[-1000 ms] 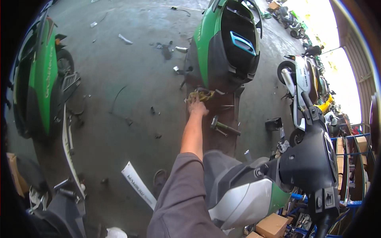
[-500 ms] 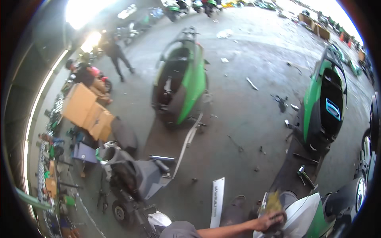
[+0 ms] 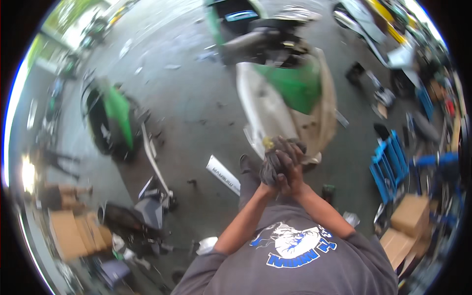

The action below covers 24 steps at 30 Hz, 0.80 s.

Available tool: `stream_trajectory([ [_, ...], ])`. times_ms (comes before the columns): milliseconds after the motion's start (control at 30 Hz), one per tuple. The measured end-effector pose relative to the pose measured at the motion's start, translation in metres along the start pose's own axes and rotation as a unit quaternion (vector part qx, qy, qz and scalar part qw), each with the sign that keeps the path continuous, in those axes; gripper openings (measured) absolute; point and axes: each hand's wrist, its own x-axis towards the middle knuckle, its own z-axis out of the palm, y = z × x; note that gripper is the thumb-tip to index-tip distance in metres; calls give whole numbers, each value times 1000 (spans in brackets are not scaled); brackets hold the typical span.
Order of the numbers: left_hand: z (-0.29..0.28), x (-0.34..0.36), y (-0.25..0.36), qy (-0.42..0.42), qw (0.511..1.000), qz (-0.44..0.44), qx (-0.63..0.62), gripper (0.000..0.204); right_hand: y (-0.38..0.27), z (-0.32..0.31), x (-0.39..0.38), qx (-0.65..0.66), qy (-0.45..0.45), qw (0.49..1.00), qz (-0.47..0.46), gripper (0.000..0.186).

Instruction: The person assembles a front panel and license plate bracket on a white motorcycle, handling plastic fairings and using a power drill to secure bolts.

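My left hand [image 3: 269, 179] and my right hand [image 3: 293, 172] are closed together around a crumpled dark grey cloth bundle [image 3: 275, 162] with a yellow patch [image 3: 268, 143], held in front of my body; it may be gloves, and blur hides some fingers. Just beyond my hands stands a scooter front with a white and green panel [image 3: 290, 86]. A long white strip [image 3: 222, 173] lies on the floor to the left of my hands, near my shoe [image 3: 245, 162].
A green scooter body [image 3: 117, 115] is at left, with cardboard [image 3: 64, 236] and a person's legs [image 3: 59, 162] beyond. A white and yellow scooter [image 3: 373, 29] stands back right. A blue plastic part [image 3: 386, 167] and cardboard boxes [image 3: 408, 214] are at right.
My left arm has drawn back from reaching to a scooter floorboard; both hands now meet before my body around the grey and yellow bundle. The view has turned.
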Motion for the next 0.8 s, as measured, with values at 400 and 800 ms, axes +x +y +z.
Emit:
stream_trajectory([
  [400,65,111,36,-2,838,131,530,43,189,-81,-36,239,433,837,236,28],
  [800,104,246,26,38,686,320,653,53,230,-34,-76,-175,99,969,143,40],
])
